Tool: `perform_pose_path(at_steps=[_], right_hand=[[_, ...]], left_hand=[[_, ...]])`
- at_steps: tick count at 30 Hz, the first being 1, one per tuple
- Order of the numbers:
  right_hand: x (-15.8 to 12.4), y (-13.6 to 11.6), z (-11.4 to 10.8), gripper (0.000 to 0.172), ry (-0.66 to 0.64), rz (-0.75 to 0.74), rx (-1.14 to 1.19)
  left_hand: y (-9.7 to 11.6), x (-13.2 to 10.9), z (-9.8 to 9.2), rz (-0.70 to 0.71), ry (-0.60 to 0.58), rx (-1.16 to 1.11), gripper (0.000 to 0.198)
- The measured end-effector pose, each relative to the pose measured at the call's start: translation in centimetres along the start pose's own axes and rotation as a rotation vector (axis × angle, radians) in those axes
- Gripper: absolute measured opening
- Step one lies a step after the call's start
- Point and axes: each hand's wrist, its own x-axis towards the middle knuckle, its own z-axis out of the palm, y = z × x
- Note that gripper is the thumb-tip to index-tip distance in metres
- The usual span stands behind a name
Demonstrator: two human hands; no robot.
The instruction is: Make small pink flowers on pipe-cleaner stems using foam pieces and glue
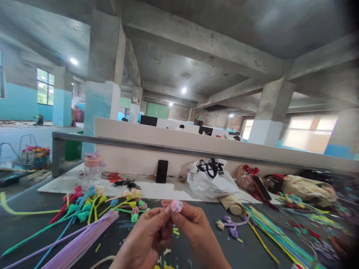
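Between my fingertips is a small pale pink fuzzy flower [176, 206], apparently of pipe cleaner. My right hand [199, 229] pinches it between thumb and forefinger. Closed beside it, my left hand [147, 233] has its thumb and fingertips pressed together at the flower's left side; its lower fingers are partly hidden. A bundle of lilac pipe cleaners [84, 241] lies left of my left hand. Past it are coloured pipe-cleaner flowers [84, 213] on long stems. A purple pipe-cleaner sprig [232, 225] rests to the right of my right hand.
A clear bottle with pink lid [93, 168], keys [130, 183], a black phone [162, 171] and a white bag [210, 179] line the back partition [168, 160]. At right lie a brown paper roll [232, 205] and many coloured pipe cleaners [275, 228]. Heads show beyond the partition.
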Motion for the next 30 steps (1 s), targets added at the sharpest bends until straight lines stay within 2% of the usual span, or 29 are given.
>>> perform_pose_path(at_steps=[3, 8, 14, 18, 21, 23, 26, 30], right_hand=[[0.1, 0.0, -0.3, 0.025, -0.002, 0.011, -0.032], [0.1, 0.1, -0.1, 0.024, -0.041, 0.039, -0.002], [0.1, 0.8, 0.9, 0.029, -0.09, 0.106, -0.01], [0.1, 1.9, 1.3, 0.041, -0.167, 0.218, 0.06], [0.2, 2.3, 1.1, 0.057, -0.284, 0.237, 0.155], [0.2, 2.0, 0.6, 0.063, -0.324, 0.221, 0.121], [-0.2, 0.7, -0.6, 0.063, -0.195, 0.179, -0.024], [-1.8, -1.3, -3.2, 0.055, -0.052, 0.227, -0.178]], left_hand=[[0.0, -0.2, 0.1, -0.005, -0.011, 0.001, 0.024], [-0.1, -0.6, 0.1, 0.027, 0.052, 0.025, 0.023], [-0.2, -1.1, -1.4, 0.003, 0.076, 0.002, 0.026], [-0.3, -1.6, -2.6, 0.009, 0.045, 0.026, 0.027], [-0.6, -1.8, -3.8, -0.003, 0.027, 0.023, 0.026], [-0.8, -1.7, -4.7, -0.008, 0.041, -0.004, 0.022], [-1.2, -1.8, -6.3, -0.001, 0.033, -0.051, 0.015], [-1.7, -2.0, -7.8, -0.014, 0.057, -0.044, 0.008]])
